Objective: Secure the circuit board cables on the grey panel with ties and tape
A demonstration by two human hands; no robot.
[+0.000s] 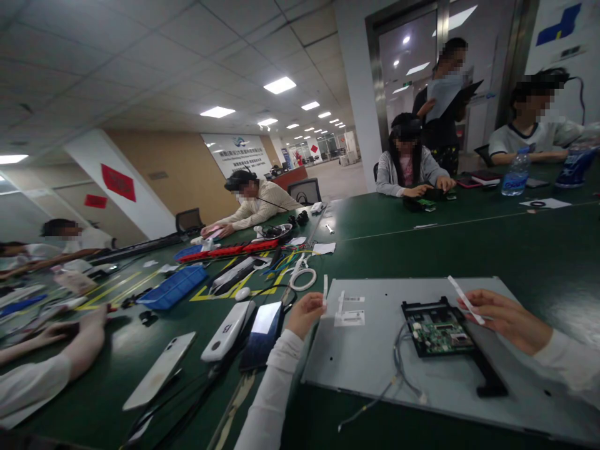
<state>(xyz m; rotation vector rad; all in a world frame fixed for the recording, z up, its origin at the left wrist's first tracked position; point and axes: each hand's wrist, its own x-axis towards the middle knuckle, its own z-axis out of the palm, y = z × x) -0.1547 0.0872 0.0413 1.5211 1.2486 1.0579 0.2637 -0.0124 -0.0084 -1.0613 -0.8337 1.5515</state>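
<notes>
My left hand [307, 312] is closed at the left edge of a grey metal panel [360, 369], pinching a narrow white strip [325, 289] that stands upright. Over the panel's right part, my right hand [510, 320] grips a longer white strip [462, 295], tilted, between thumb and fingers. Below that strip a green circuit board [438, 334] sits in a black plastic frame [490, 369] on the panel. A thin grey cable [397, 359] runs from the board toward the panel's front edge. White labels [349, 319] are stuck near my left hand.
Left of the panel lie a dark phone [261, 337], a white device [228, 331], a white phone [162, 369] and black cables. Farther off are a blue tray [173, 287], a white ring [303, 279] and a red power strip [234, 250]. Co-workers sit around the green table [375, 250].
</notes>
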